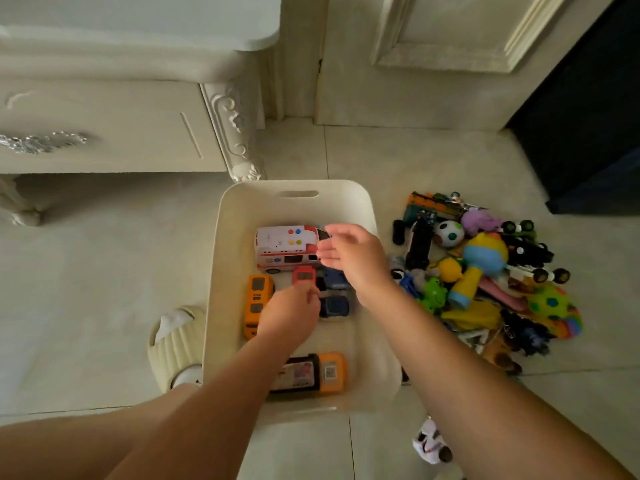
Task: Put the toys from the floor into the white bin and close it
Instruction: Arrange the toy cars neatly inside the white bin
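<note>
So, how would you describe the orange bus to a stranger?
Look into the white bin on the floor. Along its left wall lies the orange bus. Unlike the white ambulance beyond it, it is all orange with grey roof panels.

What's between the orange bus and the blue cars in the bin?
In the head view, the left hand and a small red car lie between the orange bus and blue cars.

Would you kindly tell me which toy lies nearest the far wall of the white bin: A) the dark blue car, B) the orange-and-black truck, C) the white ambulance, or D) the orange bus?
C: the white ambulance lies closest to the far wall of the white bin, the wall with the handle slot.
</note>
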